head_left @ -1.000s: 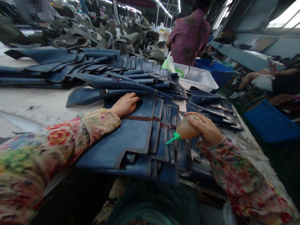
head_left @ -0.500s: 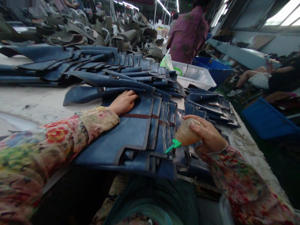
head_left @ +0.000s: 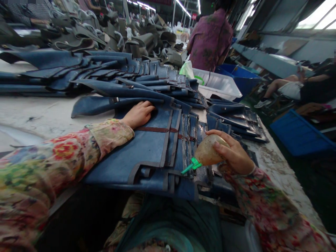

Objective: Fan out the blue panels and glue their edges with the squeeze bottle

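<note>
In the head view, the left hand (head_left: 139, 114) lies palm down on the top blue sheet (head_left: 126, 154), in the middle of the frame; its fingers curl down, and I can't tell if they pinch any of it. The right hand (head_left: 236, 155), right of the middle, is wrapped around a soft, cloudy bottle (head_left: 208, 148), tipped so its green spout (head_left: 193, 164) points down and left. The tip is at the gray edges of the blue sheets, low in the middle; I can't tell if it touches them. The shiny lines (head_left: 193, 126) near the bottle look like wet glue. If the right hand squeezes too hard, a big blob could come out and run onto the smooth blue part. If the left hand lets up, the sheets could slide, and the line could go crooked. The right sleeve (head_left: 259, 199), at the lower right, is close to the shiny edges, so it might rub them and smear. The 1 brown strap (head_left: 152, 129) could get sticky too if the spout drips on it.
</note>
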Motion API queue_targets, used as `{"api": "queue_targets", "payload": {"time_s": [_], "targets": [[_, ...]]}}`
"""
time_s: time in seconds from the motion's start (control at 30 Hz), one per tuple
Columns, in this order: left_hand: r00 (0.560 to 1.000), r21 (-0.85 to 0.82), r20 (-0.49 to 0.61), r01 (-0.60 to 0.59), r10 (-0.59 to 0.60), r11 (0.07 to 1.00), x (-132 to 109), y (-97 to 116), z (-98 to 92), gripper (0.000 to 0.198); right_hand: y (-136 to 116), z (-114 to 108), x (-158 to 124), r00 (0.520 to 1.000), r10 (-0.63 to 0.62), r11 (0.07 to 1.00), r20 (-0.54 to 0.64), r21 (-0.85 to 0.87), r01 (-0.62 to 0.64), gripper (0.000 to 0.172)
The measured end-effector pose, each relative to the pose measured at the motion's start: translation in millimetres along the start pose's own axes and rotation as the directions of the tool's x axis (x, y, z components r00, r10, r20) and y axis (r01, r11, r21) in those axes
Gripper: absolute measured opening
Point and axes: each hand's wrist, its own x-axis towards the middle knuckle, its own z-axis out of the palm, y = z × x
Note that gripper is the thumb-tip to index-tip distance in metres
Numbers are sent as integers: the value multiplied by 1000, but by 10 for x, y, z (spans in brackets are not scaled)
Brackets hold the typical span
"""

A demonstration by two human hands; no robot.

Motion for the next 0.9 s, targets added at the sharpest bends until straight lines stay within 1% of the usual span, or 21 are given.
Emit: {"api": "queue_targets", "payload": {"time_s": [0.03,0.1,0.17,0.2,0.27,0.37,0.43,0.53,0.63,0.73,0.8,0.9], "targets": [[1000,0,-3,-2,2,1000,0,1,0,37,12,7,27,1000,-24,999,-19,-28,23,41],[1000,-8,-8,-5,5,1000,-1,1,0,37,51,19,101,992,-81,992,-96,-102,72,43],[1000,-11,-11,-4,4,1000,-1,0,0,37,93,24,172,974,-139,979,-178,-173,108,45],[1000,-9,-11,-1,1,1000,-1,0,0,37,107,22,194,967,-161,973,-199,-195,122,46],[1000,-4,-6,0,0,1000,-2,2,-1,37,116,8,201,964,-186,967,-192,-209,145,45],[1000,-8,-4,-6,6,1000,-3,11,-7,37,97,-20,151,973,-200,963,-115,-206,174,41],[1000,-10,-8,-10,9,1000,-3,18,-13,37,97,-22,139,973,-212,958,-94,-215,188,39],[1000,-4,-5,-6,6,1000,-3,25,-21,37,158,9,218,957,-252,949,-145,-231,215,40],[1000,6,1,-4,4,1000,-4,27,-26,37,252,44,348,928,-294,937,-230,-262,232,44],[1000,13,-1,-9,9,1000,-4,21,-21,37,313,47,408,900,-316,927,-299,-298,227,45],[1000,13,-7,-13,13,1000,-4,13,-10,37,337,36,402,890,-333,922,-312,-306,238,45],[1000,18,-13,-23,23,1000,-5,-2,11,36,375,25,392,881,-373,909,-290,-305,284,46]]}}
